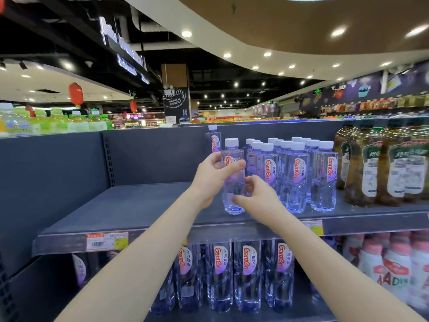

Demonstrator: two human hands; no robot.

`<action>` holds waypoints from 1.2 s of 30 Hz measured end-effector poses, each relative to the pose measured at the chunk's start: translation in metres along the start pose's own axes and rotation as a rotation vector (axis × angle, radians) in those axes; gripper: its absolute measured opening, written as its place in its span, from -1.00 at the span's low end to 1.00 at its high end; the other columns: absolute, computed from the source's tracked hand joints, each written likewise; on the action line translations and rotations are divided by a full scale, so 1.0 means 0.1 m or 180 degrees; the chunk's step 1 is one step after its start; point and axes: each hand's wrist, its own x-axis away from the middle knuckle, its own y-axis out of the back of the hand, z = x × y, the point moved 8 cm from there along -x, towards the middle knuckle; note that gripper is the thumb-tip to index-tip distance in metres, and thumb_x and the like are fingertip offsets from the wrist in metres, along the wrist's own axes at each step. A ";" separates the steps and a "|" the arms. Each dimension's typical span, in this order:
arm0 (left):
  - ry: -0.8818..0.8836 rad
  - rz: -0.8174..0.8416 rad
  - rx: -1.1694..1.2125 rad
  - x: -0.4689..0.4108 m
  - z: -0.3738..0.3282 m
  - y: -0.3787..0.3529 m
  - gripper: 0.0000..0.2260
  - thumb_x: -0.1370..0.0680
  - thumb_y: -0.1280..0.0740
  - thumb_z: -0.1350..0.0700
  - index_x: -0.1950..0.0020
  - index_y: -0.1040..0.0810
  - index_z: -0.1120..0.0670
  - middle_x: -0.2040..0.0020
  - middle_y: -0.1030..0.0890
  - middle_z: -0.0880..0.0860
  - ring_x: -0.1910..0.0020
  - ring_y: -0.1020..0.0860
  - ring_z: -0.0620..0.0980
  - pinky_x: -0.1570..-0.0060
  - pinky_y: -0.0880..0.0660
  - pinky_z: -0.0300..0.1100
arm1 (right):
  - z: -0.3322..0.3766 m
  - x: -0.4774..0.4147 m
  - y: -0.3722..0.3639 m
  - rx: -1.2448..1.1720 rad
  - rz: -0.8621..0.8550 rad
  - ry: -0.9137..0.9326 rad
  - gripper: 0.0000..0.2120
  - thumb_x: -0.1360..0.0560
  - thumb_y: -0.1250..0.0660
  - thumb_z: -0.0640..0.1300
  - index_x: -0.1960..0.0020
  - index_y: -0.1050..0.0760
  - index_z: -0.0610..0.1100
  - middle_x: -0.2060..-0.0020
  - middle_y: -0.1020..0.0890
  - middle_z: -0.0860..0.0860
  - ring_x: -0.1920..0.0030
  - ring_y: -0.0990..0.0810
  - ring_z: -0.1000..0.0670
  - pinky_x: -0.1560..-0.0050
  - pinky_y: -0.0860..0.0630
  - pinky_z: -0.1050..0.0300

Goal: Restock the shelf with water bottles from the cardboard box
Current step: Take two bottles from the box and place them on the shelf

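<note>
**Bottle upright on the grey shelf, both hands on it**

Your left hand (214, 175) has its grip wrapped around the upper body of a clear water bottle (233, 177), thumb across the label. Your right hand (255, 196) pinches the same bottle lower down, fingers closed on its side. The bottle stands upright with its base on the dark grey shelf (130, 205), just left of a packed group of matching bottles (299, 173); one taller bottle (213, 140) stands behind it against the back panel. The shelf's left half is bare metal. A price tag (107, 241) sits on its front rail. Brown tea bottles (380, 166) fill the right end. The lower shelf holds larger water bottles (234, 275) and pink-capped milk bottles (394, 270). Around you is a supermarket with ceiling spotlights and red lanterns (76, 94).
</note>
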 end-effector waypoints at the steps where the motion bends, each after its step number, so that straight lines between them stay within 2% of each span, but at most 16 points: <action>1: 0.0045 -0.0035 0.0003 -0.01 0.04 -0.03 -0.53 -0.42 -0.66 0.06 -0.25 -0.57 0.06 -0.06 -0.78 0.05 -0.12 -0.75 0.12 -0.27 -0.62 0.18 | -0.03 0.00 0.01 0.0005 -0.0066 -0.0045 -0.56 -0.50 -0.49 -0.02 -0.29 -0.40 -0.04 -0.07 -0.54 0.08 -0.03 -0.53 0.04 0.23 -0.38 0.28; 4: 0.0147 -0.0086 -0.0120 -0.03 0.16 -0.11 -0.41 -0.34 -0.69 -0.02 -0.24 -0.50 0.05 -0.05 -0.78 -0.01 -0.09 -0.75 0.03 -0.25 -0.62 0.17 | -0.07 0.02 0.00 0.0157 -0.0214 -0.0147 -0.54 -0.51 -0.51 0.03 -0.28 -0.43 -0.11 -0.16 -0.59 -0.02 0.03 -0.49 0.03 0.29 -0.34 0.27; 7: 0.0139 -0.0127 -0.0169 -0.04 0.17 -0.10 -0.44 -0.39 -0.67 0.02 -0.26 -0.48 0.08 -0.06 -0.76 0.01 -0.07 -0.75 0.01 -0.23 -0.64 0.13 | -0.07 0.05 -0.02 0.0241 -0.0386 -0.0115 -0.44 -0.54 -0.48 0.03 -0.44 -0.41 -0.15 -0.26 -0.57 -0.08 -0.11 -0.53 -0.04 0.06 -0.37 0.19; 8: 0.0123 -0.0082 -0.0247 -0.04 0.16 -0.08 -0.45 -0.41 -0.66 0.02 -0.28 -0.48 0.07 -0.06 -0.75 0.01 -0.06 -0.75 -0.01 -0.22 -0.65 0.09 | -0.07 0.05 -0.02 0.0215 -0.0433 -0.0111 -0.42 -0.54 -0.48 0.02 -0.46 -0.38 -0.15 -0.26 -0.57 -0.09 -0.11 -0.53 -0.06 0.04 -0.37 0.18; 11: 0.0021 0.0189 -0.0626 0.02 0.15 -0.03 -0.48 -0.46 -0.63 0.03 -0.33 -0.49 -0.01 -0.09 -0.75 0.00 -0.06 -0.74 -0.07 -0.15 -0.64 -0.05 | -0.10 0.06 -0.01 0.0109 -0.0511 -0.0148 -0.45 -0.54 -0.49 0.01 -0.42 -0.38 -0.14 -0.24 -0.56 -0.11 -0.01 -0.47 -0.02 0.17 -0.35 0.18; 14: -0.0001 0.0354 -0.0946 0.09 0.27 0.08 -0.45 -0.49 -0.59 0.00 -0.44 -0.48 -0.14 -0.13 -0.74 -0.02 -0.13 -0.72 -0.07 -0.22 -0.61 0.01 | -0.13 0.08 -0.02 0.0171 -0.0570 -0.0095 -0.46 -0.56 -0.46 0.02 -0.44 -0.41 -0.14 -0.24 -0.58 -0.12 -0.05 -0.49 -0.03 0.07 -0.34 0.17; 18: 0.0090 0.0437 -0.1312 0.18 0.46 0.14 -0.44 -0.46 -0.54 -0.16 -0.43 -0.49 -0.19 -0.16 -0.73 -0.04 -0.19 -0.67 -0.08 -0.30 -0.58 0.09 | -0.11 0.11 -0.05 0.0450 -0.0709 -0.0114 -0.49 -0.60 -0.40 0.06 -0.43 -0.43 -0.18 -0.18 -0.62 -0.15 -0.16 -0.57 -0.12 0.05 -0.36 0.13; 24: 0.0085 0.0362 -0.1290 0.15 0.45 0.15 -0.62 -0.61 -0.47 0.00 -0.41 -0.51 -0.11 -0.15 -0.73 0.00 -0.15 -0.69 -0.04 -0.14 -0.63 -0.07 | -0.06 0.07 -0.07 0.0600 -0.0702 -0.0082 -0.61 -0.60 -0.39 0.06 -0.27 -0.52 -0.21 -0.08 -0.64 -0.13 -0.16 -0.59 -0.16 0.10 -0.33 0.11; 30: 0.0110 0.0223 -0.1311 0.08 0.52 0.14 -0.59 -0.63 -0.43 0.03 -0.48 -0.49 -0.09 -0.17 -0.72 0.00 -0.18 -0.69 0.03 -0.18 -0.66 0.01 | -0.07 0.07 -0.09 0.0445 -0.0725 -0.0125 -0.59 -0.63 -0.37 0.00 -0.34 -0.49 -0.26 -0.21 -0.63 -0.16 -0.24 -0.55 -0.16 0.06 -0.29 0.14; 33: 0.0122 0.0201 -0.1338 0.05 0.54 0.14 -0.56 -0.64 -0.43 0.03 -0.52 -0.47 -0.09 -0.19 -0.71 0.00 -0.19 -0.68 0.01 -0.20 -0.66 0.01 | -0.08 0.04 -0.10 0.0465 -0.0731 -0.0118 -0.59 -0.63 -0.37 0.01 -0.34 -0.50 -0.25 -0.22 -0.63 -0.15 -0.25 -0.57 -0.16 0.05 -0.30 0.14; 36: 0.0141 0.0201 -0.1313 0.03 0.55 0.13 -0.55 -0.64 -0.42 0.03 -0.53 -0.46 -0.09 -0.19 -0.71 0.02 -0.20 -0.67 -0.01 -0.14 -0.65 -0.08 | -0.08 0.01 -0.12 0.0536 -0.0729 -0.0122 -0.61 -0.63 -0.36 0.02 -0.32 -0.51 -0.23 -0.16 -0.65 -0.15 -0.22 -0.59 -0.16 0.07 -0.34 0.14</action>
